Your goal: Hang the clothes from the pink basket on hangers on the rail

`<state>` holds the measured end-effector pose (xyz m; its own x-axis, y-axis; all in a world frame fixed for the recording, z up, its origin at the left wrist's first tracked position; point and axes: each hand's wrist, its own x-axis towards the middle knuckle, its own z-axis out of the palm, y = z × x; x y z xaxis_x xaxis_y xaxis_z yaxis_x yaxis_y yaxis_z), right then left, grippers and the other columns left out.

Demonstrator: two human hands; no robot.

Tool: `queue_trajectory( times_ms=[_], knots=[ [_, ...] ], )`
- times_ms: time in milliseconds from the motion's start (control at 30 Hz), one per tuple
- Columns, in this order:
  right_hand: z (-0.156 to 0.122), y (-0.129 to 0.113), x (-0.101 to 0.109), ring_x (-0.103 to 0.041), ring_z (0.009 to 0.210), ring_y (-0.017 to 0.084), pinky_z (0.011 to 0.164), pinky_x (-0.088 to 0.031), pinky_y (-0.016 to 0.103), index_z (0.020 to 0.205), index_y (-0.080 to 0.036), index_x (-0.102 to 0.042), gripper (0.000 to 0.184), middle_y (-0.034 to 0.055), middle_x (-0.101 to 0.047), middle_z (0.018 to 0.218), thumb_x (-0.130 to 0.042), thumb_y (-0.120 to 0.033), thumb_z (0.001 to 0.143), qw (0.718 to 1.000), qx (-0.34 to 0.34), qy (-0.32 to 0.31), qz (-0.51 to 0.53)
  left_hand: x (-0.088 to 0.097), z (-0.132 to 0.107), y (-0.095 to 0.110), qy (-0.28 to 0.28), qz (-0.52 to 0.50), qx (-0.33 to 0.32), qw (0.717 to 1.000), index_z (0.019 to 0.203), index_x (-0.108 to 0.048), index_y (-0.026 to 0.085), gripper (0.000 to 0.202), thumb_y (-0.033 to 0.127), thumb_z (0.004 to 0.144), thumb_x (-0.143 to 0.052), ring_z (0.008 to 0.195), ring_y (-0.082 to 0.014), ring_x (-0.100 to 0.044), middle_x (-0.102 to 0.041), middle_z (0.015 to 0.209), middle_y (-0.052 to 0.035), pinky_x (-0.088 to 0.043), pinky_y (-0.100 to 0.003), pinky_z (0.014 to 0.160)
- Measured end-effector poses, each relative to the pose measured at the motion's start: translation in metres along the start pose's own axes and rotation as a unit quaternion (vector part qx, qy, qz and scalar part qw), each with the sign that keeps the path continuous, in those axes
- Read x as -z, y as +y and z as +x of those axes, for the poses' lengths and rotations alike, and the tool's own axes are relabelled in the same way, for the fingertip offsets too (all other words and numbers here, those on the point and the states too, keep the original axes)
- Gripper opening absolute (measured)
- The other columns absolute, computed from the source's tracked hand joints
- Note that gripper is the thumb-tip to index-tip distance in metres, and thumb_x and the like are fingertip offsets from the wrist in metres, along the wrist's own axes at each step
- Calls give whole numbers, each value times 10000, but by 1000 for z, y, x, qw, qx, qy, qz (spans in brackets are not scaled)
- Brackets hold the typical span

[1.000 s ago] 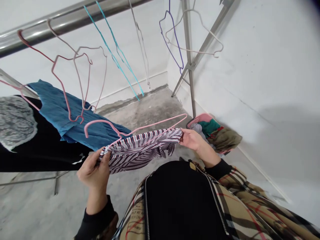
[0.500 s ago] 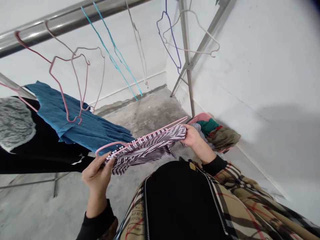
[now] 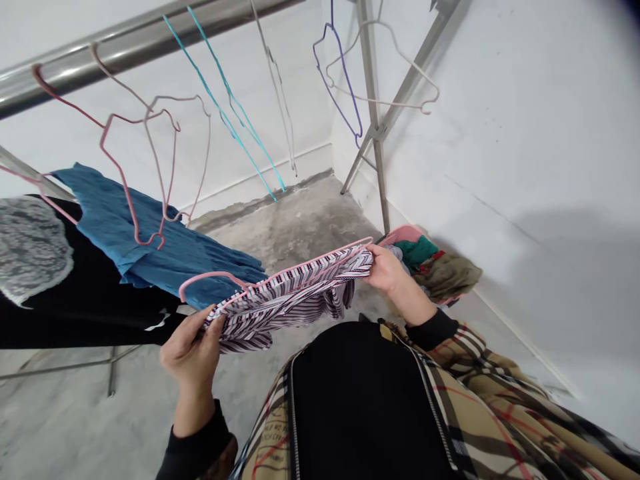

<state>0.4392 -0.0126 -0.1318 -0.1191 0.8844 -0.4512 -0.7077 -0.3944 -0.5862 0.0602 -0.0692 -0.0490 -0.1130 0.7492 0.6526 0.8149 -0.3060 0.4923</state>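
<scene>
- Bare concrete floor (image 3: 300, 220) runs back to a corner, with a white wall (image 3: 525, 133) rising along the right side.
- At far left, a black garment (image 3: 75, 320) with a grey lace panel (image 3: 30, 250) lies across a drying rack, a thin metal leg (image 3: 111, 373) reaching the floor.
- Just right of it, a blue garment (image 3: 175, 263) lies partly over the black one.
- Overhead, a steel rail (image 3: 125, 50) runs across the upper left; wire hangers hang empty in a row from pink and mauve through turquoise (image 3: 225, 100) and pale grey to purple (image 3: 340, 87) and cream (image 3: 380, 100).
- Left hand (image 3: 190, 353): fingers curled, thumb on top, pinching the near end of the cloth.
- Between the hands, above the floor and just in front of the blue garment, a striped garment (image 3: 280, 313) sags, a pink wire hanger (image 3: 300, 270) lying along its upper edge, hook pointing left. Whether the wire sits inside the cloth is hard to tell.
- Right hand (image 3: 393, 277): closed around the far end of hanger and cloth together, fingers over the top.
- Near the wall at right, a pink basket (image 3: 400, 233) holds green and olive clothes (image 3: 447, 277).
</scene>
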Motion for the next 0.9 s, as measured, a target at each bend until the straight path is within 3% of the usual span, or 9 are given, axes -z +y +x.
queue_trajectory(
  times_ms=[200,367,500,633,700,833,900],
  knots=[
    [-5,-8,-12,-612,545,170,632,-547,296,661,-186,-556,122,9,-623,543,-482,-161,755,994,-50,43,87,3,1,-16,-76,-70,-16,995,893,-760,184,160,269,758,-747,634,-127,-644,-727,741,-9,-510,-223,624],
    [-4,-4,-15,-627,543,183,622,-542,305,588,-202,-517,254,4,-594,509,-590,-336,791,996,-49,49,61,5,2,-28,-132,-88,10,987,902,-768,191,188,298,748,-757,674,-151,-684,-762,802,-21,-545,-232,652],
    [4,3,-6,-587,510,169,567,-502,302,602,-198,-535,297,-8,-586,516,-715,-408,710,988,72,111,-75,9,-1,-30,-161,-96,53,981,945,-767,189,240,317,742,-762,709,-171,-708,-779,852,-34,-561,-240,673],
    [11,4,6,-457,488,106,527,-399,250,581,-203,-489,391,-68,-488,501,-776,-461,646,961,172,178,-125,10,-4,-23,-206,-103,56,971,937,-772,187,244,347,754,-747,675,-174,-707,-782,849,-37,-560,-237,632],
    [13,2,10,-395,513,91,529,-338,238,557,-193,-491,401,-71,-441,503,-755,-471,677,923,240,215,-211,8,-5,-16,-231,-97,42,967,922,-778,190,235,364,771,-730,679,-179,-713,-784,851,-40,-561,-238,636],
    [13,-2,11,-371,555,108,553,-301,255,555,-189,-496,427,-46,-417,522,-601,-513,814,772,371,263,-444,-4,-9,-4,-281,-40,18,959,928,-789,221,249,411,805,-685,691,-180,-722,-784,830,-33,-545,-228,634],
    [8,-2,8,-388,560,115,570,-318,258,589,-193,-498,419,-40,-431,539,-561,-520,842,738,404,274,-466,-11,-13,-2,-294,18,28,955,942,-790,250,249,426,804,-679,701,-178,-725,-782,821,-20,-524,-215,605]
  ],
)
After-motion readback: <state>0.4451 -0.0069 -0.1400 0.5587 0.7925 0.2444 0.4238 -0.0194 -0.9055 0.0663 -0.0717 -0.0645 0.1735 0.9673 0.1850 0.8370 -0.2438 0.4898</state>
